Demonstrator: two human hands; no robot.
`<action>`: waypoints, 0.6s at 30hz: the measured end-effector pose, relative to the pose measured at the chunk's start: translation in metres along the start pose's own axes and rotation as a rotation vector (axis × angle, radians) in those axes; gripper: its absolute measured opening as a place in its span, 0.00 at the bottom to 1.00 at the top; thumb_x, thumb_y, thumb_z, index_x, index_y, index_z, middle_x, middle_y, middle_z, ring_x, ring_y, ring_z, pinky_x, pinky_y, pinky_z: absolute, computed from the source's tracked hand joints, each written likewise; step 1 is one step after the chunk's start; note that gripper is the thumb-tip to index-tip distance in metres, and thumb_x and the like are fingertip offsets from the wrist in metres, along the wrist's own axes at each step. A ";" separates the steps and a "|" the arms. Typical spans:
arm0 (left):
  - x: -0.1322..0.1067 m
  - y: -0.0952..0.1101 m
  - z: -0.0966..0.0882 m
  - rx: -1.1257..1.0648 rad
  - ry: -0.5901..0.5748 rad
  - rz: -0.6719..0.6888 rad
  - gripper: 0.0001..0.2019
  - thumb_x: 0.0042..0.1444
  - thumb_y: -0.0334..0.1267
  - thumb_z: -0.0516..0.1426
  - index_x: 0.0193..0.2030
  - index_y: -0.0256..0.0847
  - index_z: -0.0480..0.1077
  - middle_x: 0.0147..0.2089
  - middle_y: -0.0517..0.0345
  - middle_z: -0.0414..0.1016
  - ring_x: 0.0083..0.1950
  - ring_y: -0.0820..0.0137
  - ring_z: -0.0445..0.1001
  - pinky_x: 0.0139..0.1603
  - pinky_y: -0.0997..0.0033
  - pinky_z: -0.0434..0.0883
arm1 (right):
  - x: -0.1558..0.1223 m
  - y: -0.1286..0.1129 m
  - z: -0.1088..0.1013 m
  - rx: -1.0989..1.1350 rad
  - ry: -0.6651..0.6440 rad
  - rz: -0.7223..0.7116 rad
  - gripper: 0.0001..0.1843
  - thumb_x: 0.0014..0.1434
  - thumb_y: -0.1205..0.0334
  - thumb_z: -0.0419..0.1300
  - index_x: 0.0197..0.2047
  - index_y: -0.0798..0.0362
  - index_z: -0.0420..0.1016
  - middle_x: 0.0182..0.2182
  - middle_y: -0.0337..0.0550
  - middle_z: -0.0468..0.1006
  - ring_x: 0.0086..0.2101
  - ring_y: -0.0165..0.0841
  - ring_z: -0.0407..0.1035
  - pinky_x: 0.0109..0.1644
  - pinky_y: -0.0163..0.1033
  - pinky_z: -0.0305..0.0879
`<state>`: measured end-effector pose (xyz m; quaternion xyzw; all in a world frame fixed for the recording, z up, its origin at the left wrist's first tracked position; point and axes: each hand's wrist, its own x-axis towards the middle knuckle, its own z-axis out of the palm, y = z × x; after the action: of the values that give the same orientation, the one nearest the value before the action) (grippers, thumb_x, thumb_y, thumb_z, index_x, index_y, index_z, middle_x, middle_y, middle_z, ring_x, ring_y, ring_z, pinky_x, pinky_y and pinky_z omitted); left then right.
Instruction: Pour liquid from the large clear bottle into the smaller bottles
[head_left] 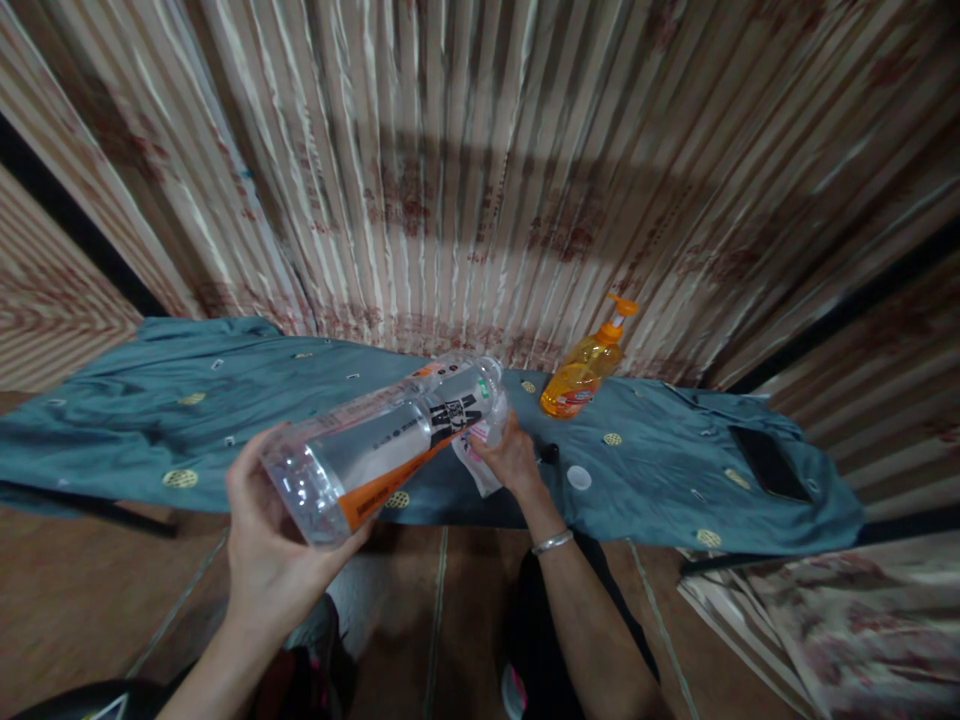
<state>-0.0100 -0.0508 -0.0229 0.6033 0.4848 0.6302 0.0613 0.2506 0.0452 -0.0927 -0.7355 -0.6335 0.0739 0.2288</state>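
My left hand (271, 540) is wrapped round the base of a large clear plastic bottle (386, 445) with an orange and black label, held tilted with its neck pointing away toward the table. My right hand (511, 458) is closed on a small clear plastic pouch (474, 462) right at the bottle's mouth, over the front edge of the table. A silver bangle sits on my right wrist. A small white cap (578, 477) lies on the cloth just right of my right hand, with a small black object (550, 453) beside it.
A teal cloth (187, 400) with gold dots covers a long low table. An orange pump bottle of liquid (583, 370) stands at the back. A black phone (769, 462) lies at the right end. Striped curtains hang behind. My knees and a brown floor are below.
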 end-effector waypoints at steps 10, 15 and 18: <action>0.001 0.002 0.001 0.003 -0.007 0.011 0.52 0.40 0.53 0.77 0.74 0.53 0.67 0.61 0.49 0.79 0.58 0.50 0.82 0.53 0.53 0.84 | 0.001 0.001 0.003 0.069 -0.018 0.035 0.39 0.62 0.53 0.74 0.67 0.66 0.67 0.50 0.65 0.87 0.51 0.50 0.85 0.53 0.42 0.77; 0.001 0.004 0.000 -0.014 -0.005 -0.008 0.51 0.40 0.52 0.77 0.73 0.53 0.67 0.61 0.49 0.80 0.58 0.50 0.83 0.53 0.52 0.84 | 0.001 0.003 0.005 0.107 0.014 0.030 0.35 0.61 0.53 0.75 0.62 0.62 0.69 0.47 0.60 0.88 0.48 0.49 0.86 0.51 0.41 0.78; 0.000 0.004 -0.001 -0.010 -0.010 -0.020 0.51 0.40 0.51 0.77 0.73 0.52 0.68 0.60 0.49 0.80 0.57 0.49 0.83 0.52 0.51 0.84 | 0.001 0.005 0.006 0.130 0.006 0.028 0.29 0.61 0.53 0.74 0.58 0.59 0.70 0.45 0.58 0.88 0.46 0.48 0.86 0.49 0.42 0.77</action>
<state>-0.0087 -0.0527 -0.0199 0.6013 0.4874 0.6289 0.0732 0.2524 0.0470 -0.1000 -0.7282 -0.6162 0.1157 0.2770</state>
